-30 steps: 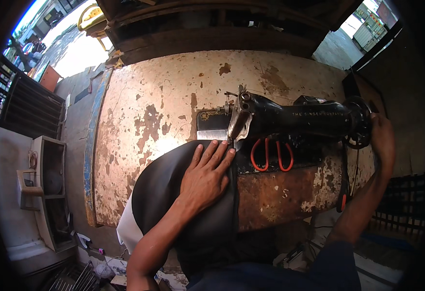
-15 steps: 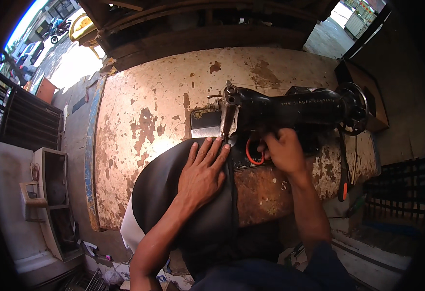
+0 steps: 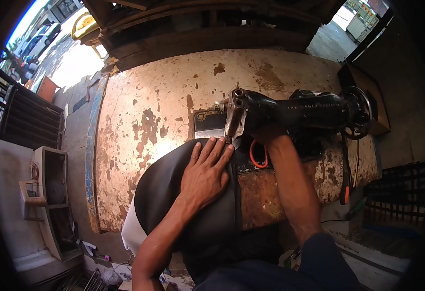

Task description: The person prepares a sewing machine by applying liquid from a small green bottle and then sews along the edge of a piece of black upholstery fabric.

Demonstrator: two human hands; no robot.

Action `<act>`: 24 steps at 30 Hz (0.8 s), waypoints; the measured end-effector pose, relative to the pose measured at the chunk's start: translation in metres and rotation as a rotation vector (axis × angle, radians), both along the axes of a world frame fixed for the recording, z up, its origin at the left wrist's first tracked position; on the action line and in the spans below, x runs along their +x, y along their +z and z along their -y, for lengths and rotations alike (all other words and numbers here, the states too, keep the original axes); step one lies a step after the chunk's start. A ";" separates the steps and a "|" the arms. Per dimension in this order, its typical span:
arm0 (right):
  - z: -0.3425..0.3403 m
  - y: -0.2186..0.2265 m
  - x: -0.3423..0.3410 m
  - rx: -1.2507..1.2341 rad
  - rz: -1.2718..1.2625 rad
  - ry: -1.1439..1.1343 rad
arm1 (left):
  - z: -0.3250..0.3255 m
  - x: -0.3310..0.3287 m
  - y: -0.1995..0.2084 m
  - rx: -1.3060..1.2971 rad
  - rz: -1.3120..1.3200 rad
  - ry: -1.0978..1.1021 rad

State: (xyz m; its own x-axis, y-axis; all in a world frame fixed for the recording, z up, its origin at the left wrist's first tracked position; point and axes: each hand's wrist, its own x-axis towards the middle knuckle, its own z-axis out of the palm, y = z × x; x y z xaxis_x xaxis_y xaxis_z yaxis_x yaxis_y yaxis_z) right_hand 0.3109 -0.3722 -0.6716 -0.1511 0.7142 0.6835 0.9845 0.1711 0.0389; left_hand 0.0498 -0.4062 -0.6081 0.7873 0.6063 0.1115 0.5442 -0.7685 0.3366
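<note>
A black sewing machine [image 3: 295, 110] stands on a worn table, its needle end toward the left. Black smooth material [image 3: 161, 186], perhaps leatherette, reaches up to the needle area and drapes over the table's near edge; a white layer [image 3: 131, 230] shows at its left. My left hand [image 3: 204, 172] lies flat on this material, fingers stretched out close to the presser foot. Under the machine's arm reaches my right hand [image 3: 274, 136], its fingers hidden by the machine. Just left of that wrist is a red loop handle [image 3: 254, 157], apparently of scissors, the rest of which is hidden.
The table [image 3: 135, 102] has peeling paint and a blue left edge. A tool with a black and orange handle [image 3: 345, 194] lies at the table's right front. A brown wooden box [image 3: 375, 109] is behind the handwheel. An open pale cabinet [image 3: 52, 199] stands at the left.
My right hand has moved from beside the red handle farther in under the machine's arm. My left hand stays flat on the black material. The whole view has shifted slightly.
</note>
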 end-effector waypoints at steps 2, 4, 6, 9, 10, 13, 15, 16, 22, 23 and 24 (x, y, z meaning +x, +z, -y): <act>0.010 0.019 -0.009 -0.026 0.001 -0.011 | 0.002 0.000 0.000 -0.008 -0.001 0.002; 0.011 0.021 -0.008 -0.176 -0.092 0.029 | 0.004 0.000 0.002 -0.012 -0.005 -0.003; 0.007 0.021 0.003 -0.314 -0.178 0.102 | 0.006 0.006 0.004 -0.012 -0.002 -0.007; 0.014 0.032 -0.009 -0.227 -0.062 0.005 | 0.006 0.003 0.006 -0.004 -0.007 0.008; 0.016 0.036 -0.011 -0.244 -0.040 -0.020 | 0.008 0.001 0.005 -0.006 -0.007 0.011; 0.018 0.043 -0.014 -0.392 -0.010 -0.059 | 0.012 -0.001 0.005 -0.014 -0.023 0.007; 0.022 0.044 -0.015 -0.396 0.027 -0.085 | 0.008 0.002 0.006 -0.012 -0.009 0.004; 0.023 0.046 -0.015 -0.415 0.020 -0.089 | 0.007 0.003 0.006 -0.013 -0.002 0.002; 0.015 0.042 -0.009 -0.572 -0.212 -0.033 | -0.002 0.007 0.003 0.013 0.006 0.006; 0.017 0.043 -0.013 -0.594 -0.202 -0.067 | -0.003 0.006 0.002 0.011 0.001 0.002; 0.018 0.041 -0.016 -0.541 -0.189 -0.071 | -0.005 0.005 0.001 0.008 -0.004 -0.001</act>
